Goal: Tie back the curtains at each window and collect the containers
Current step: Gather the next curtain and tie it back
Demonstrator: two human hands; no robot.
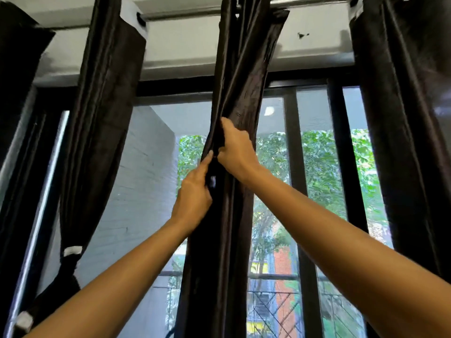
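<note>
A: Where are we with this window?

B: On the middle curtain point(240, 89), which hangs from the rod point(305, 1) and is bunched into one narrow column in front of the window point(314, 167). The right hand point(235, 148) is clenched round the bundle from its right side. Just below it, the left hand point(195, 195) pinches what looks like a dark strap point(214, 168) with a small white patch point(213, 181) at its end.

A: So the tie isn't closed?

B: I'd say not yet. The two hands nearly touch at the front of the bundle, so this looks like the moment of bringing the strap ends together.

A: How do I do it well?

B: Hold the fabric squeezed tight with the right hand while the left draws the strap snug. The cloth is glossy and looks slippery, so loose folds could slide out. Press the white patch flat onto its partner. I can't see the other end of the strap, so feel for it.

A: Anything to copy?

B: The left curtain point(97, 118) is cinched low down by its own tie point(70, 258), which shows a white tab. The same height would make the pair look even, and these hands sit higher up.

A: What's left after that?

B: The right curtain point(402, 118) hangs loose, with no tie that I can see. No containers are in view here.
</note>
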